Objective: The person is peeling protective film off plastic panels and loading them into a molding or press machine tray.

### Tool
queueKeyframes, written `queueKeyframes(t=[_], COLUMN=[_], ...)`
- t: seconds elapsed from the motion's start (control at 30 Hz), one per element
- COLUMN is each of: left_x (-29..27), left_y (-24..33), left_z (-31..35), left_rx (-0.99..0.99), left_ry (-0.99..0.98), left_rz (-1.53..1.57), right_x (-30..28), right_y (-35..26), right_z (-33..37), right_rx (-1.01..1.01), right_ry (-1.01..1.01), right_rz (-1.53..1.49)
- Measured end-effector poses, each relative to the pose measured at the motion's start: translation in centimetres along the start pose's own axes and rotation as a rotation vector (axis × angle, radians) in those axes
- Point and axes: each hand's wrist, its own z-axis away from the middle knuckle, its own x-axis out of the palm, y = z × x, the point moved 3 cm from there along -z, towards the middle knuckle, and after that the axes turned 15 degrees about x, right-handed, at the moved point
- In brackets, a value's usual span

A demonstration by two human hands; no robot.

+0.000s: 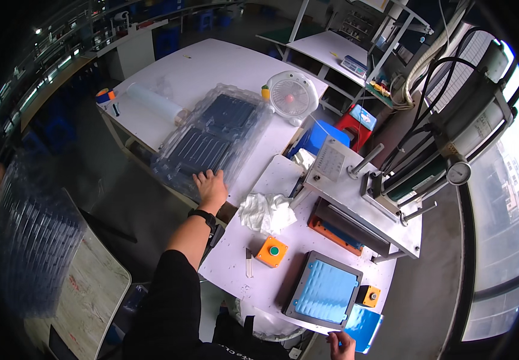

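My left arm reaches forward, and my left hand lies with spread fingers on the near edge of a clear plastic blister tray. Dark flat panels with slots sit in that tray. At the bottom edge, my right hand is closed, its fingers curled together; whatever is between them is too small to make out. Just beside it lies a glossy blue sheet. A dark frame with a light-blue film-covered face rests on the white bench near that hand.
A press with a pressure gauge stands at right. Orange button boxes, a white cloth and a knife are on the bench. A small fan stands beyond. Stacked clear trays are at left.
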Motion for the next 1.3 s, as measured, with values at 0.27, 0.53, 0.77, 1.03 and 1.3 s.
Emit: queueKeyframes(t=[0.27, 0.53, 0.77, 1.03, 1.3], left_x=[-12.3, -26.3, -27.2, -21.2, -14.7], left_y=[-4.2, -8.7, -8.8, -19.2, -19.7], left_z=[4.6, 34.8, 58.1, 74.0, 56.7], left_rx=[-0.095, 0.015, -0.319, -0.709, -0.592], left_ry=[0.363, 0.344, 0.213, 0.017, 0.203], left_rz=[0.192, 0.119, 0.020, -0.119, -0.248], right_x=[1.2, 3.1, 6.1, 6.9, 6.3], right_y=[-2.0, -5.4, -9.5, -10.7, -8.0], right_z=[-1.4, -5.1, -3.2, -1.5, -2.7], right_rx=[-0.063, -0.459, -0.788, -0.943, -0.667], right_ry=[-0.134, -0.153, -0.375, -0.480, -0.416], right_rz=[0.043, -0.115, -0.049, 0.009, 0.219])
